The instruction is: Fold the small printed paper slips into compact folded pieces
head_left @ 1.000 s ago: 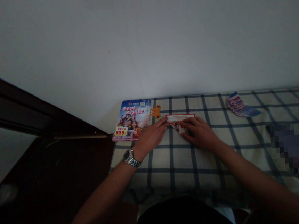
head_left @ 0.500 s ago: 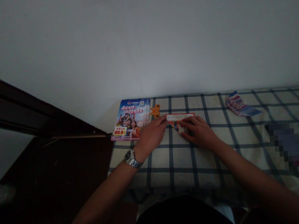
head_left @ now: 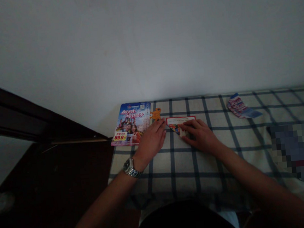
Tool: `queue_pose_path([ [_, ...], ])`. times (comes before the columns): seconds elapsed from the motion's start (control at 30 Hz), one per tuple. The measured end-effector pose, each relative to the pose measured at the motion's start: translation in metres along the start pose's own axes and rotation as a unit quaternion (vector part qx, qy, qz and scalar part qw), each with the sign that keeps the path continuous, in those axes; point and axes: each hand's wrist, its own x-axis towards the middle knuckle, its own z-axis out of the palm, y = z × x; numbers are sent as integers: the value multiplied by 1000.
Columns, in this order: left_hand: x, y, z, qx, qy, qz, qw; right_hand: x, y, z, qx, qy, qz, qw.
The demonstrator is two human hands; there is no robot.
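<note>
A partly folded paper flyer (head_left: 180,120) lies on the checked cloth, with a white strip edged in red along its top and a colourful printed flap folded to a point below. My right hand (head_left: 199,134) rests over its right part, thumb and fingers bent down onto the flap. At the flyer's left end, my left hand (head_left: 154,135) lies low with its fingers stretched out together, its tips beside the paper's corner. Whether those tips touch the paper is hard to see. Just left of that hand is a stack of flyers (head_left: 129,125), marked 89.9.
The blue-and-white checked cloth (head_left: 217,158) covers the surface up to the wall. A folded paper bundle (head_left: 242,108) sits at the right, beyond a blurred dark item (head_left: 296,154). An orange bear print (head_left: 156,113) shows by the stack. Dark floor lies at left.
My left hand has drawn slightly back from the flyer's left end, baring its corner. My right hand stays on the flap. The whole view has shifted a little.
</note>
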Motion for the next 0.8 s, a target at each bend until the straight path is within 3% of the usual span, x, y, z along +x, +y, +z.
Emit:
queue_pose_path([
  [0.13,-2,16,-3,-25,-71,96,992,0,-1,0,-2,3,1,1000],
  [0.47,-3,28,-2,7,-80,98,992,0,1,-3,10,3,-7,1000],
  [0.8,-4,30,9,-19,-97,123,987,-1,6,2,51,34,35,998],
])
